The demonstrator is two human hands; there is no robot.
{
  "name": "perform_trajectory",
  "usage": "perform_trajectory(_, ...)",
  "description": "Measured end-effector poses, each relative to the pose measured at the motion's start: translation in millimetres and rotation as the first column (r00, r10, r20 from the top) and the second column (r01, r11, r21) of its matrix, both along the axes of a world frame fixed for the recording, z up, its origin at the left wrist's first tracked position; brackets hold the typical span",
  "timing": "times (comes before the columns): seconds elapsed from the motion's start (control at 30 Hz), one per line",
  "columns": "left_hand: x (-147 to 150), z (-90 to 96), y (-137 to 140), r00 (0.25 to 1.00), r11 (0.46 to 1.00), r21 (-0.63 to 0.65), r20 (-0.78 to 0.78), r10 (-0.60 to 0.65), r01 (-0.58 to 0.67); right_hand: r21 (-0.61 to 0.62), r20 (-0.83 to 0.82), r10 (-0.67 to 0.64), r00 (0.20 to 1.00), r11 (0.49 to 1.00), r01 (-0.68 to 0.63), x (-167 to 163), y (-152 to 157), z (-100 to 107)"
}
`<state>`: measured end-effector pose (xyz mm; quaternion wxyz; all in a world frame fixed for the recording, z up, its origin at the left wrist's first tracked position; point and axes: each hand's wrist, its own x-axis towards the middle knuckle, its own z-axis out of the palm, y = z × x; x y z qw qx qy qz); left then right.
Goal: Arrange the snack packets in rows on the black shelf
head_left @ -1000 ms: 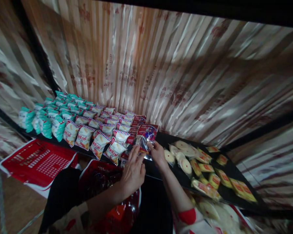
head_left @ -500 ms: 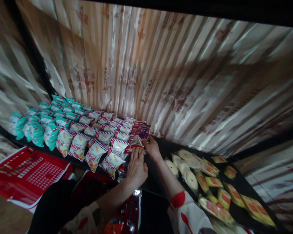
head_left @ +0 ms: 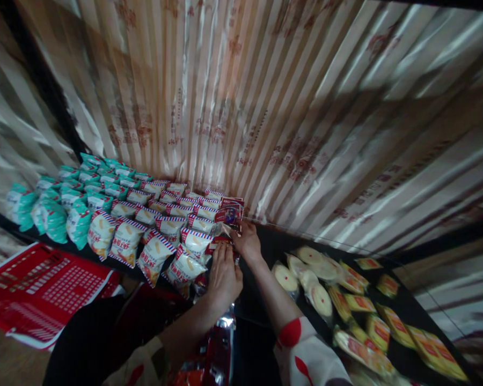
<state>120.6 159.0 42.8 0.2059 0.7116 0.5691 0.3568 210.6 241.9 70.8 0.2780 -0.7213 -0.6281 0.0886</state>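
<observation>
Dark red snack packets [head_left: 228, 210] stand on a black shelf, at the right end of the rows of white chip bags [head_left: 184, 266]. My right hand [head_left: 248, 242] is closed at the right edge of a packet in front, its thumb and fingers bent around the edge. Against the lower front of the same packet lies my left hand [head_left: 224, 276], fingers stretched out and close together. The hands partly cover the packet's lower half, and its print is too blurred to read.
Teal snack bags [head_left: 78, 217] fill the shelf's left end. To the right lie clear-wrapped round pale foods [head_left: 319, 300] and yellow packets [head_left: 378, 329] on the black surface [head_left: 271, 244]. Striped plastic sheeting [head_left: 221, 107] hangs behind. A red printed bag [head_left: 44, 289] is at lower left.
My right hand has shifted slightly up and left, now covering more of the packet's front. My left hand stays nearly in place. The view has turned a little.
</observation>
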Motion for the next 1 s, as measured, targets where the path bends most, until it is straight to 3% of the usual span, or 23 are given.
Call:
perform_trajectory(0.23,-2.9,1.2,0.4,1.0,0.998,0.06,0.023,-0.011,0.01,0.021,0.056,-0.03,0.998,0.999,0.029,-6.2,-14.9,10.0)
perform_trajectory(0.33,-12.9,10.6,-12.9,0.995,0.989,0.143,0.076,-0.058,0.047,0.093,-0.057,-0.085,0.995,0.992,0.09,-5.2,-33.1,9.8)
perform_trajectory(0.47,-37.8,11.2,-56.4,0.963,0.962,0.208,0.163,-0.214,0.178,0.236,-0.294,-0.072,0.953,0.961,0.146,-8.7,-83.1,-5.6)
perform_trajectory(0.6,-65.3,-24.3,-114.7,0.897,0.922,0.132,0.218,-0.384,0.363,0.225,-0.535,-0.006,0.845,0.963,0.15,-26.5,-159.3,-36.2)
perform_trajectory(0.67,-77.1,-53.8,-136.8,0.923,0.941,-0.064,0.227,-0.31,0.331,0.105,-0.609,0.003,0.793,0.992,0.076,-39.6,-193.8,-58.3)
perform_trajectory(0.73,-87.7,-84.6,-147.7,0.965,0.934,-0.29,0.217,-0.147,0.207,-0.073,-0.642,-0.004,0.767,0.996,-0.055,-52.7,-217.0,-85.8)
perform_trajectory(0.87,-106.6,-130.5,-135.6,0.997,0.812,-0.58,-0.015,0.073,-0.068,-0.323,-0.555,-0.05,0.83,0.933,-0.16,-71.4,-224.3,-145.3)
perform_trajectory(0.93,-113.7,-142.9,-119.7,0.986,0.763,-0.625,-0.081,0.147,-0.165,-0.39,-0.47,-0.053,0.881,0.908,-0.154,-76.6,-215.7,-168.1)
perform_trajectory(1.0,-118.0,-150.9,-103.5,0.979,0.749,-0.632,-0.097,0.182,-0.202,-0.415,-0.409,-0.065,0.91,0.901,-0.122,-79.9,-205.5,-183.0)
